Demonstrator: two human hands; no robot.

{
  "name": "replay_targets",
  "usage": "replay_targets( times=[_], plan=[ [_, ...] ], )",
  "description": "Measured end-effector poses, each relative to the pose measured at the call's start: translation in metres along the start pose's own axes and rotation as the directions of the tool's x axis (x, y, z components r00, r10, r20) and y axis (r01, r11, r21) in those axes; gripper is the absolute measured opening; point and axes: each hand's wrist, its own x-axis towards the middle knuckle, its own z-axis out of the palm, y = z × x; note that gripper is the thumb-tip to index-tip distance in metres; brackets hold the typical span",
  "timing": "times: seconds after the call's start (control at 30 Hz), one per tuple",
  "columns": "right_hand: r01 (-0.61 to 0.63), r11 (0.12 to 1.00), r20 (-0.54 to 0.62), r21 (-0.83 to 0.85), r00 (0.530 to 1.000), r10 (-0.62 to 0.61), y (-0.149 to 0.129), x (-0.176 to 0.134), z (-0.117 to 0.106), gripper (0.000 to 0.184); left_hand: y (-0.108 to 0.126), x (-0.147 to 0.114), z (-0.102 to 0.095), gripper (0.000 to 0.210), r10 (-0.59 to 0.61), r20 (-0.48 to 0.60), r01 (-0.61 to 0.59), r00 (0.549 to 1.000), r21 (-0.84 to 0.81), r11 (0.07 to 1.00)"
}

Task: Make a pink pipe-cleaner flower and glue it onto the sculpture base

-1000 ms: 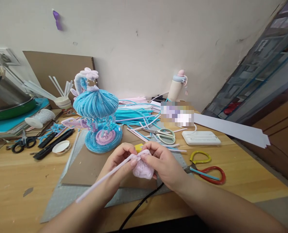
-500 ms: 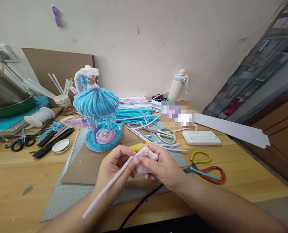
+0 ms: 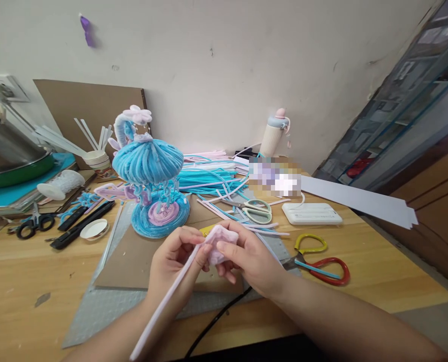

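A pale pink pipe cleaner (image 3: 170, 294) runs from a bent, bundled pink piece (image 3: 216, 255) down across my left wrist. My left hand (image 3: 178, 259) is closed, pinching the strand between thumb and fingers where it meets the bundle. My right hand (image 3: 248, 254) is closed around the other side of the bundle, thumb on top. Both hands are over a brown cardboard sheet (image 3: 129, 264) on a grey cutting mat (image 3: 82, 314). Behind them stands a blue and pink fuzzy jellyfish-like figure (image 3: 148, 161) on a round coiled base (image 3: 139, 221). Something yellow (image 3: 205, 230) is partly hidden behind the fingers.
Scissors with yellow and red handles (image 3: 331, 270) lie at right, and pale-handled scissors (image 3: 259, 211) farther back. Blue and pink pipe cleaners (image 3: 208, 181) are piled behind. A white power bank (image 3: 312, 214), bottle (image 3: 272, 136), black scissors (image 3: 35, 223) and wire spool (image 3: 60, 186) surround the work area.
The pink bundle has turned and shifted slightly left between my hands, and the loose strand hangs lower. My right fingers have moved a little. The view has shifted slightly.
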Motion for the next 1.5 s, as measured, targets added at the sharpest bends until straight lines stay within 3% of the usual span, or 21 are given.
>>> replay_targets(
  times=[0.1, 0.2, 0.3, 0.4, 0.53, 0.63, 0.73, 0.83, 1.0, 1.07, 1.2, 1.3, 1.4, 1.5],
  plan=[
    [0.020, 0.998, -0.013, 0.054, 1.000, -0.019, 0.001, 0.001, -0.001, 0.033, 0.001, 0.002, -0.003, 0.007, 0.037, -0.067, -0.032, 0.997, 0.079, 0.996],
    [0.012, 0.997, -0.011, 0.072, 1.000, -0.012, 0.002, 0.002, 0.000, 0.033, 0.001, 0.003, -0.008, 0.008, 0.191, -0.090, -0.165, 0.977, 0.238, 0.957],
    [0.010, 0.994, 0.019, 0.110, 1.000, -0.012, 0.002, 0.002, 0.002, 0.034, 0.003, 0.003, -0.012, 0.022, 0.388, 0.076, -0.385, 0.918, 0.394, 0.834],
    [0.051, 0.992, 0.018, 0.120, 0.998, -0.053, 0.000, 0.001, 0.003, 0.033, 0.005, 0.003, -0.013, 0.036, 0.480, 0.224, -0.527, 0.848, 0.442, 0.726],
    [0.080, 0.997, -0.044, 0.008, 0.996, -0.079, -0.005, -0.001, 0.000, 0.031, 0.008, 0.005, -0.015, 0.047, 0.493, 0.337, -0.597, 0.802, 0.476, 0.646],
    [0.082, 0.996, -0.106, -0.037, 0.991, -0.086, -0.008, -0.001, -0.004, 0.031, 0.010, 0.007, -0.021, 0.054, 0.423, 0.443, -0.606, 0.790, 0.459, 0.650],
    [0.089, 0.995, -0.146, -0.032, 0.985, -0.093, -0.009, 0.001, -0.007, 0.030, 0.016, 0.009, -0.027, 0.055, 0.322, 0.504, -0.558, 0.802, 0.436, 0.706],
    [0.084, 0.995, -0.156, -0.045, 0.984, -0.090, -0.008, 0.002, -0.008, 0.030, 0.020, 0.011, -0.028, 0.047, 0.277, 0.486, -0.502, 0.829, 0.426, 0.752],
    [0.077, 0.984, -0.152, -0.160, 0.983, -0.102, -0.011, 0.000, -0.005, 0.026, 0.018, 0.012, -0.020, 0.023, 0.308, 0.329, -0.434, 0.893, 0.443, 0.785],
    [0.176, 0.958, -0.113, -0.228, 0.972, -0.206, -0.012, -0.001, -0.003, 0.022, 0.017, 0.013, -0.018, 0.015, 0.284, 0.250, -0.368, 0.926, 0.424, 0.827],
    [0.502, 0.777, 0.036, -0.380, 0.847, -0.530, -0.013, -0.002, -0.004, 0.013, 0.021, 0.014, -0.016, 0.006, 0.179, 0.127, -0.210, 0.976, 0.307, 0.928],
    [0.591, 0.662, 0.111, -0.461, 0.779, -0.618, -0.012, -0.004, -0.006, 0.017, 0.024, 0.012, -0.015, 0.008, 0.016, 0.066, -0.028, 0.998, 0.192, 0.981],
    [0.636, 0.560, 0.172, -0.530, 0.728, -0.664, -0.012, -0.006, -0.009, 0.023, 0.023, 0.009, -0.012, 0.022, -0.195, 0.040, 0.195, 0.980, 0.014, 0.981],
    [0.663, 0.433, 0.212, -0.610, 0.663, -0.718, -0.011, -0.008, -0.011, 0.024, 0.020, 0.011, -0.010, 0.038, -0.367, 0.117, 0.382, 0.923, -0.154, 0.911]
  ],
)
